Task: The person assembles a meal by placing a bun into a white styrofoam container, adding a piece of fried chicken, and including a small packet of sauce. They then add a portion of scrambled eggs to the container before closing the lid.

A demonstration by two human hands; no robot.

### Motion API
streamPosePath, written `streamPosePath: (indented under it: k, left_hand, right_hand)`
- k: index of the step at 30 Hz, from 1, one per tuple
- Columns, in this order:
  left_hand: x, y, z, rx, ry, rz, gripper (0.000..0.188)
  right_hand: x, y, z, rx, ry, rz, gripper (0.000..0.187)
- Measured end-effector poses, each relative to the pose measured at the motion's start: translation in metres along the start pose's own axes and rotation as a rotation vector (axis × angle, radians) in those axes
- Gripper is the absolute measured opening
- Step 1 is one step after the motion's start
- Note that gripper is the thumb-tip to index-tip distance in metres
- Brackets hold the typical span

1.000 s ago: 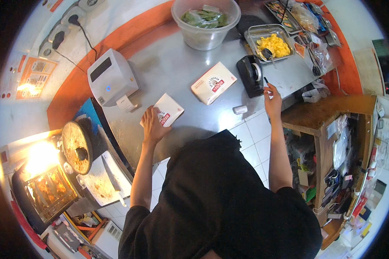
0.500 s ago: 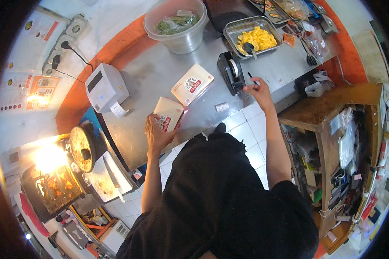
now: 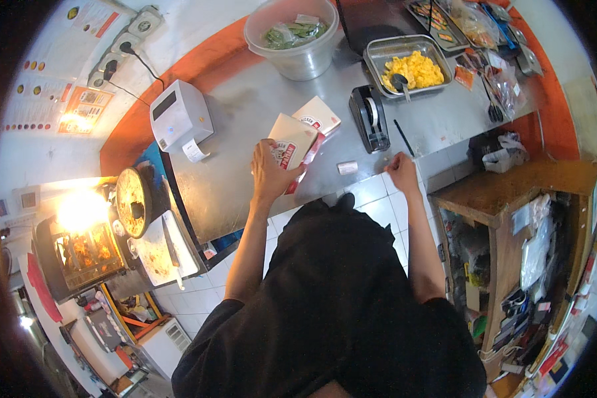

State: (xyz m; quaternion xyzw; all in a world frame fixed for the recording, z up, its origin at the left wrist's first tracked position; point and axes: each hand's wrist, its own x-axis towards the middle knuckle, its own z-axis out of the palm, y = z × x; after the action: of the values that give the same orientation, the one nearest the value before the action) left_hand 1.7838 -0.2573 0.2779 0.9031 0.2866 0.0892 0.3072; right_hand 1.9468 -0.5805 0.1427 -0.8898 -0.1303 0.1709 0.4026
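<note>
On the steel counter (image 3: 245, 113), just in front of the black tape dispenser (image 3: 370, 118), the work looks to be at an early stage. Left of the dispenser, the left hand (image 3: 266, 174) grips a flat cardboard food box (image 3: 293, 142), fingers wrapped around its near edge and the box tipped up off the counter; it appears unfolded or only partly shaped, and I cannot tell whether anything is inside. A second box of the same kind (image 3: 317, 115) lies flat just beyond it, between the held box and the dispenser, seemingly untouched. Near the front of the dispenser, at the counter's edge, the right hand (image 3: 402, 170) rests with fingers curled loosely; whether it pinches anything is too small to tell. A small white scrap (image 3: 347, 168) lies between the two hands, and a black pen (image 3: 404, 138) lies just right of the dispenser. Behind the dispenser sits a metal tray of yellow food (image 3: 414, 68) with a spoon in it, and farther left a clear tub of greens (image 3: 292, 36). Well left of the dispenser stands a white label printer (image 3: 179, 123). Judging by this, no box is filled or taped shut yet; folding, filling and sealing remain.
</note>
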Motion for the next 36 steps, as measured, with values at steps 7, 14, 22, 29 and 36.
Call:
streamPosePath:
  k: [7, 14, 22, 29, 36]
  left_hand:
    - [0.016, 0.026, 0.019, 0.048, -0.007, 0.067, 0.08]
    - [0.031, 0.021, 0.021, -0.055, -0.14, 0.046, 0.081]
    - [0.053, -0.021, -0.005, -0.247, -0.394, 0.004, 0.086]
    - [0.077, -0.005, 0.004, 0.005, -0.187, 0.12, 0.08]
    - [0.095, -0.003, 0.053, 0.055, -0.05, 0.281, 0.075]
  right_hand:
    - [-0.016, -0.184, 0.022, 0.407, -0.205, -0.252, 0.033]
    - [-0.011, -0.21, 0.038, 0.159, 0.017, -0.243, 0.046]
    - [-0.03, -0.122, 0.051, -0.061, -0.008, -0.117, 0.04]
    - [-0.021, -0.065, 0.102, -0.095, 0.119, -0.073, 0.037]
    - [0.003, -0.09, 0.077, 0.54, -0.211, 0.178, 0.023]
